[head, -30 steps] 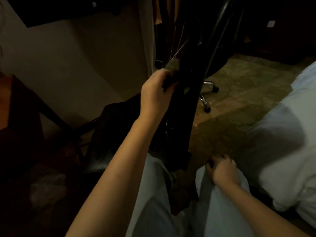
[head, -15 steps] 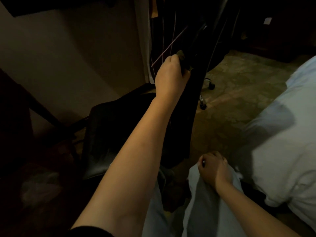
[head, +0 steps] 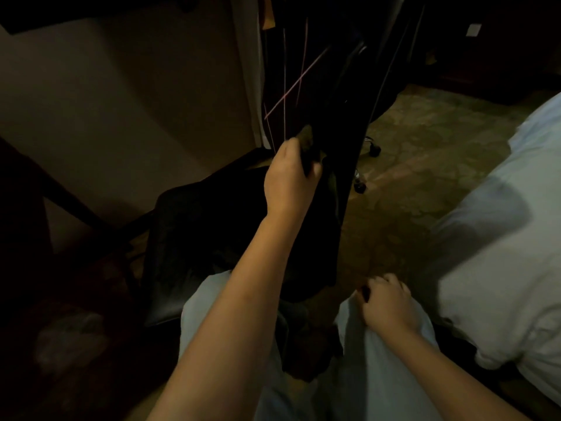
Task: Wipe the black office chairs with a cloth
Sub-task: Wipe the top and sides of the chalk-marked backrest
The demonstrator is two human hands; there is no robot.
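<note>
Cloth (head: 306, 137) mostly hidden in left hand (head: 288, 180), chair back (head: 343, 123) cut off at top edge, btm-left too dark to ID.

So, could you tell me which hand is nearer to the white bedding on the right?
Right. The right hand rests on the trouser leg just beside the white bedding; the left hand is farther off, gripping the cloth at the black chair.

Dim warm light, deep shadows, soft blur, wide-angle edge bending

Chair (head: 212, 232) in front, bed (head: 501, 244) right of it, wall (head: 121, 117) left
</note>
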